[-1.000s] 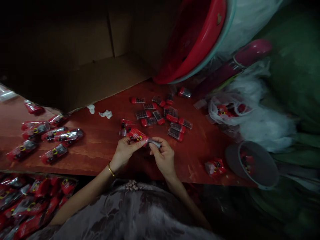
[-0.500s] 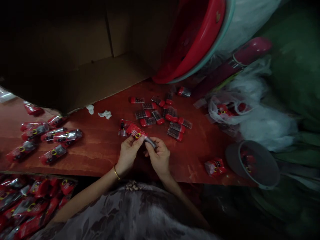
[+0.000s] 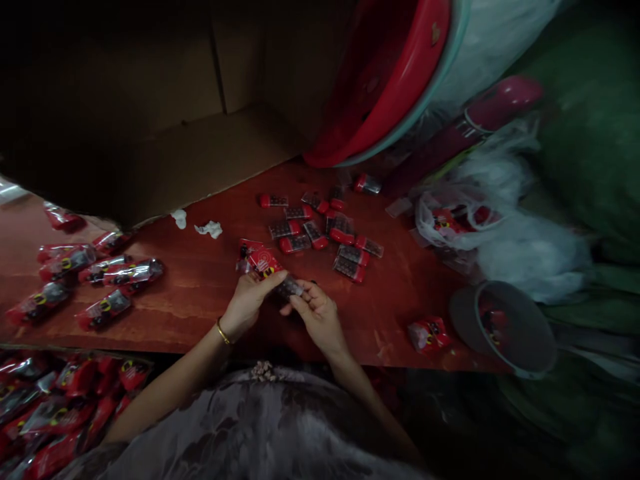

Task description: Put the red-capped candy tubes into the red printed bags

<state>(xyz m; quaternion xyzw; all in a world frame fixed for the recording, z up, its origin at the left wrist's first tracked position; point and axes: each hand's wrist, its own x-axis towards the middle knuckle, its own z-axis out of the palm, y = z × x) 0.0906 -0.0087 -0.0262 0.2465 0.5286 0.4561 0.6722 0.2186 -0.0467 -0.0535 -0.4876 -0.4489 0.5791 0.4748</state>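
Note:
Between both hands is a red and dark packet [image 3: 289, 287] in clear wrap. My left hand [image 3: 246, 301], with a gold bracelet at the wrist, grips its red end, thumb laid across the top. My right hand [image 3: 316, 315] pinches the clear, dark end. A flat red printed card or wrapper [image 3: 264, 261] shows just beyond my left fingers; whether it is joined to the packet I cannot tell. Past the hands lie several small red-capped packs [image 3: 342, 228] with dark dotted bodies, loose on the red table [image 3: 200, 303].
Wrapped red packets [image 3: 105, 309] lie at the left, above a box full of more [image 3: 75, 410]. A large cardboard box [image 3: 200, 153] and red basin [image 3: 400, 100] stand behind. At right are a grey bin [image 3: 465, 317], plastic bags [image 3: 530, 253] and a pink flask [image 3: 500, 107].
My left hand has shifted slightly left, and its thumb now reaches further over the packet. The packet's dark part shows wider between the hands. My right fingers have moved a little on its end.

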